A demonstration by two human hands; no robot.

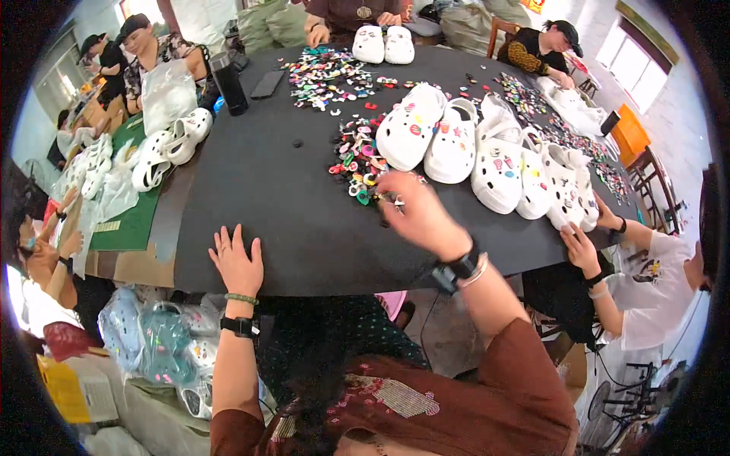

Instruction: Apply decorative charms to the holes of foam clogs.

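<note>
My left hand (236, 262) lies flat on the black tabletop (262, 190), fingers spread and holding nothing. My right hand (420, 209) is at the near edge of a heap of small colourful shoe charms (357, 156), its fingers curled down among them. What sits between those fingertips is too small to make out. Just beyond this hand stand white clogs with charms fitted on them: one clog (411, 129) at the left end, another (450, 144) beside it, and a third (498, 171) to the right. More white clogs continue toward the table's right edge.
A larger charm heap (327, 76) lies at the far side, near a white pair (384, 45). A dark bottle (229, 83) and a phone (267, 84) are at the far left. Co-workers sit around; one person's hand (582, 251) touches the rightmost clogs. Bagged clogs (163, 349) lie at lower left.
</note>
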